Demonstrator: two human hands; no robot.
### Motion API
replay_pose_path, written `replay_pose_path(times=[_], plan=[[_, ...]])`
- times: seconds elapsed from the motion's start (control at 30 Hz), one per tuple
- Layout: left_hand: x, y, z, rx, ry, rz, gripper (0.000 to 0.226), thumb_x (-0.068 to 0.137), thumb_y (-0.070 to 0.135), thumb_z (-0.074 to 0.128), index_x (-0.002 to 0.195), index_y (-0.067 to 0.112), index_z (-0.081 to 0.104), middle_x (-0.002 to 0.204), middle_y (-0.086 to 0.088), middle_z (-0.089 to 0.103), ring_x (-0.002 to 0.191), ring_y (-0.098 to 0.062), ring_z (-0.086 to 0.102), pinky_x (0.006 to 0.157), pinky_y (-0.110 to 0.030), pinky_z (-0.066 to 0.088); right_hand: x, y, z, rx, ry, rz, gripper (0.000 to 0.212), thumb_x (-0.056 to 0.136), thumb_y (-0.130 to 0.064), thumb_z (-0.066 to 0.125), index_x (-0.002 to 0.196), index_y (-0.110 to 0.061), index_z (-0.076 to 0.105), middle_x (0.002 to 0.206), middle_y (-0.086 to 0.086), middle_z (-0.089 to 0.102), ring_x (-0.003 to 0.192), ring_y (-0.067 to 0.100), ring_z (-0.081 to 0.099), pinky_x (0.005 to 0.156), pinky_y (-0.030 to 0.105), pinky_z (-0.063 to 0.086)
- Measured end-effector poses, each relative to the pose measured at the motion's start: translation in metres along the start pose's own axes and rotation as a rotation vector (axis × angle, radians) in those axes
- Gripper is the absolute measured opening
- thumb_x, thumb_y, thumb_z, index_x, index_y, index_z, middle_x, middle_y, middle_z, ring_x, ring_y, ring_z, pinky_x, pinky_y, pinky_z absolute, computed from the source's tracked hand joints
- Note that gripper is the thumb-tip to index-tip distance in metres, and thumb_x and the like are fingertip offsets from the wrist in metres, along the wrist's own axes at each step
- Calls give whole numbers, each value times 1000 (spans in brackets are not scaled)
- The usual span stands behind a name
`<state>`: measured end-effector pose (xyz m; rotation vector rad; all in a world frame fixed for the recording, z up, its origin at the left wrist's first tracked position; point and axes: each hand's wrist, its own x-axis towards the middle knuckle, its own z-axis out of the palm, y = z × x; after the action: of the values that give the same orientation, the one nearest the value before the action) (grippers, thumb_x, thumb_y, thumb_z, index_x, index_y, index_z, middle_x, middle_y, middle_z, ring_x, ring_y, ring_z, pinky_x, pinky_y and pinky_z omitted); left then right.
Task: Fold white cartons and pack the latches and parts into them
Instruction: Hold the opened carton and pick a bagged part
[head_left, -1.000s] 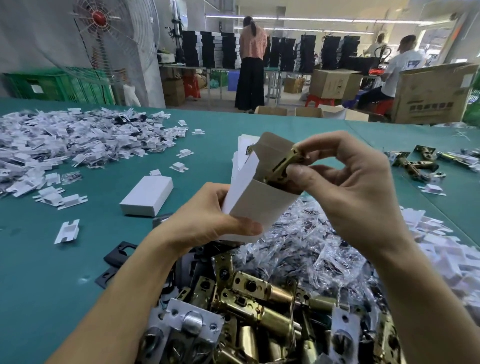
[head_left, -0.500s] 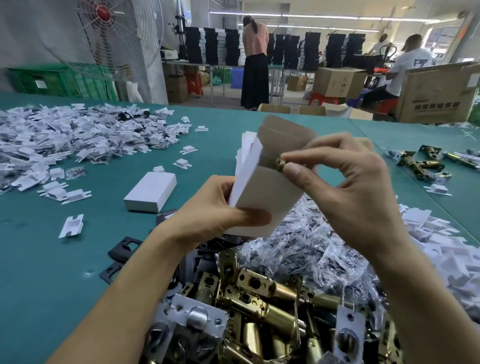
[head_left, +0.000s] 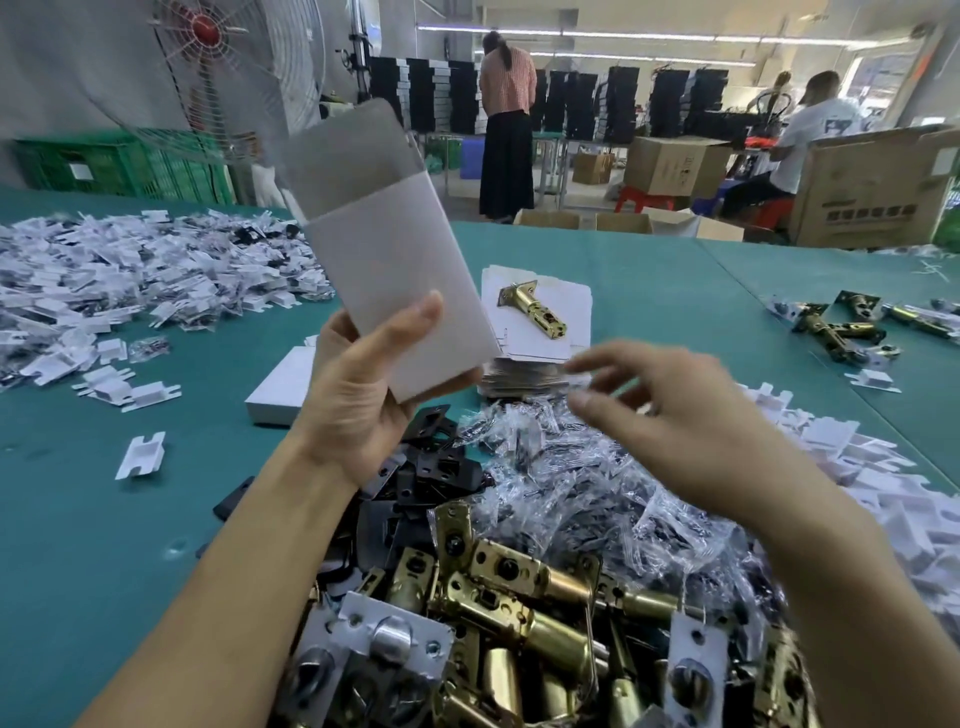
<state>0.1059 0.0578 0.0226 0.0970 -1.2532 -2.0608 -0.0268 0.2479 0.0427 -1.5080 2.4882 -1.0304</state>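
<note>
Above the green surface (head_left: 104, 519) two hands are up, and one white carton (head_left: 384, 260) stands between them and the room beyond. The left hand (head_left: 358, 395) grips the carton's lower end, thumb laid across the near face and the other fingers curled behind it. The carton stands nearly upright, leaning a little to the left, with its top flap raised. The right hand (head_left: 675, 415) hangs well apart from the carton, over the heap of clear parts bags (head_left: 597, 478). Its fingers (head_left: 597, 358) are loosely spread and blurred, with nothing plainly between them.

One brass latch (head_left: 532, 312) lies on the one stack of flat cartons (head_left: 524, 371) behind the hands. One closed white box (head_left: 275, 395) sits on the surface, partly hidden by the left wrist. The near heap of brass latches (head_left: 519, 613) and the black plates (head_left: 441, 467) beside it are too many to count, as are the white card pieces (head_left: 130, 291) piled at far left. A handful of loose latches (head_left: 841, 332) lie at far right. Three people are in the background, one standing (head_left: 506, 130).
</note>
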Motion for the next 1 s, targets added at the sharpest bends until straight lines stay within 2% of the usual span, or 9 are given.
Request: replay_pose_path(times=[0.07,0.17,0.27,0.4,0.5,0.57,0.7,0.83,1.0], plan=[[1,0,0,56,45,47,43,55,22,91,95,18,75,109,-9,73,100,-29,72,61,-42,61,1,5,8,-168,-195,46,31,92,-45,61,122,-36,63,99,-17,64,81,-5,60,75,17,50],[1,-5,2,215,89,84,26,58,18,90,82,20,79,93,0,77,86,-26,75,58,-41,61,1,4,20,-240,-224,50,27,95,-36,62,122,-31,65,108,-12,68,93,3,61,88,28,52],[-1,-9,2,348,126,138,36,58,21,89,91,16,76,94,-2,78,84,-28,75,60,-41,62,0,-4,28,-223,-269,36,21,97,-28,61,116,-30,69,107,-13,71,97,3,61,93,30,52],[3,-11,-2,408,214,149,38,58,28,87,93,18,75,90,2,78,81,-23,75,60,-37,62,-5,1,19,-257,-214,82,13,96,-23,61,99,-28,73,98,-14,71,87,0,61,79,20,49],[4,-13,-2,376,245,101,41,55,30,87,92,19,75,91,2,77,84,-25,75,62,-40,62,-9,3,13,-314,-237,131,12,95,-26,62,104,-28,71,103,-11,71,95,5,61,87,31,53],[3,-12,0,345,222,82,45,53,30,91,94,20,75,95,-1,77,90,-28,74,66,-42,62,-11,5,8,-385,-197,184,20,95,-26,62,113,-30,68,114,-7,69,106,11,60,94,39,51],[1,-8,2,304,130,90,47,54,32,92,96,22,75,104,-4,76,100,-31,72,79,-48,60,-17,20,-14,-659,-57,335,38,93,-20,55,127,-36,59,132,0,57,123,26,52,99,39,42],[-1,-7,5,279,7,118,40,53,28,91,91,27,79,104,-5,76,100,-33,71,75,-50,61,-27,37,-28,-713,-87,542,48,91,-16,51,134,-38,52,137,6,54,123,30,53,97,39,44],[-2,-11,6,342,-91,156,33,60,28,87,92,30,79,102,-4,76,99,-30,71,87,-55,58,-33,49,-28,-612,-37,575,46,86,-5,54,123,-30,62,125,8,64,103,27,63,85,40,55]])
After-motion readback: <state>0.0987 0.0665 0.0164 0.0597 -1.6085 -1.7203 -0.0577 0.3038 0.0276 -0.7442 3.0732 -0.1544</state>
